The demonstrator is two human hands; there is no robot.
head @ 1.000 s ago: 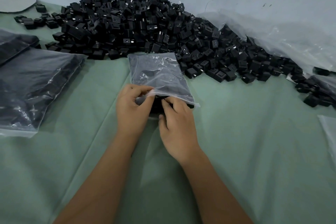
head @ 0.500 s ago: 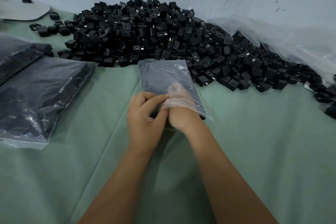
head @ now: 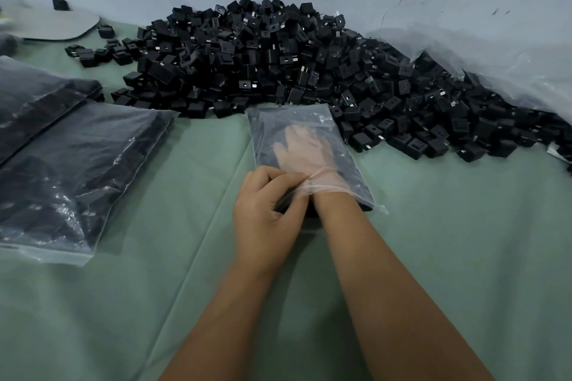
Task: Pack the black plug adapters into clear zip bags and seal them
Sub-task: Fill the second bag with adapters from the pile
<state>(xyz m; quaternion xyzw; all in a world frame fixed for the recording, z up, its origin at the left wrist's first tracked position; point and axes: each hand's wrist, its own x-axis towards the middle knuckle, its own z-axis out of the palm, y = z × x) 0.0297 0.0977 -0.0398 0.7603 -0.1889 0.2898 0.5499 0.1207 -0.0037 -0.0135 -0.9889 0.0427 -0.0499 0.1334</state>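
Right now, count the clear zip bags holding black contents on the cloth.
3: one being filled at centre, right hand inside; a packed bag at left; another behind it, cut off by the frame. More may lie out of view.

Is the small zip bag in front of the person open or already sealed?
Open: the right hand is inside the bag; the left hand pinches its mouth.

No text, label, brand or number can be read anywhere — not on the clear zip bag (head: 328,130) around the right hand (head: 305,150), nor on the plug adapters (head: 278,52) heaped beyond it.
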